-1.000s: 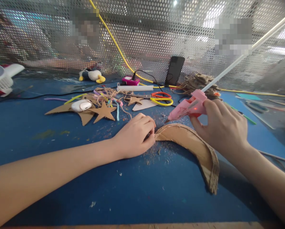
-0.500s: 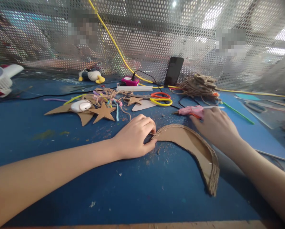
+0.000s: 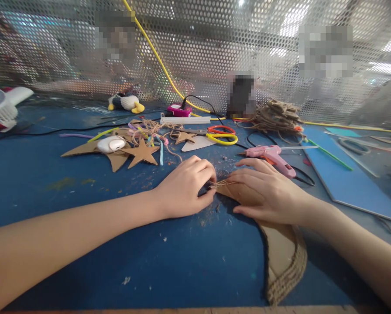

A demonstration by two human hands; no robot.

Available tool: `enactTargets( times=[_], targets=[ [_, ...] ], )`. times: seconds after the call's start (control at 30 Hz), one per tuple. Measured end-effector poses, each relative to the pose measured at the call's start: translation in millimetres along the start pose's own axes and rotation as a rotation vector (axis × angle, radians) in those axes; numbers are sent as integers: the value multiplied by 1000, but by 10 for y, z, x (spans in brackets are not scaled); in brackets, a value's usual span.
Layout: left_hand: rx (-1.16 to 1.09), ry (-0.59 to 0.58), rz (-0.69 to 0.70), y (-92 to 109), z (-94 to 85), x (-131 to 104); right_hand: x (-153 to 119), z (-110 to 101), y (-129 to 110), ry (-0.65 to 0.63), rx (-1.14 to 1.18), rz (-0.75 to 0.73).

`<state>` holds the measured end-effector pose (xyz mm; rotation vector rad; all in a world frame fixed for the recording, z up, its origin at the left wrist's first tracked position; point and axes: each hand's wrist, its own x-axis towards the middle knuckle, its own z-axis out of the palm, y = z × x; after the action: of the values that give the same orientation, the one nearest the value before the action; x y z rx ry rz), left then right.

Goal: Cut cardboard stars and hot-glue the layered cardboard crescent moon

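A crescent-shaped piece of cardboard (image 3: 280,248) with twine along its outer edge lies on the blue table, its lower tip pointing toward me. My left hand (image 3: 190,187) pinches the twine at the crescent's upper left tip. Over the upper part of the crescent rests my right hand (image 3: 270,192), fingers apart and pointing left, covering some of the cardboard and twine. Just beyond my right hand lies a pink glue gun (image 3: 272,157), touched by neither hand.
Scissors (image 3: 221,135), a cardboard star (image 3: 143,153), a white case (image 3: 111,144) and tangled twine lie behind my left hand. Farther back are a twine bundle (image 3: 277,115) and a perforated metal screen (image 3: 195,52). A blue board (image 3: 355,183) is at right.
My right hand has let go of the glue gun and moved left onto the crescent. The crescent has turned, its lower end now nearer to me. My left hand has stayed in place.
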<state>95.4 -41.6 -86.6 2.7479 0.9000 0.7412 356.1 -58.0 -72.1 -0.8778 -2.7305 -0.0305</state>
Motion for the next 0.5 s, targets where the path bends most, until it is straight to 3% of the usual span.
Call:
enactTargets(
  times=[0.5],
  targets=[
    [-21,16,36,43,-44,5,29,33,3,38,-21,-34]
  ],
)
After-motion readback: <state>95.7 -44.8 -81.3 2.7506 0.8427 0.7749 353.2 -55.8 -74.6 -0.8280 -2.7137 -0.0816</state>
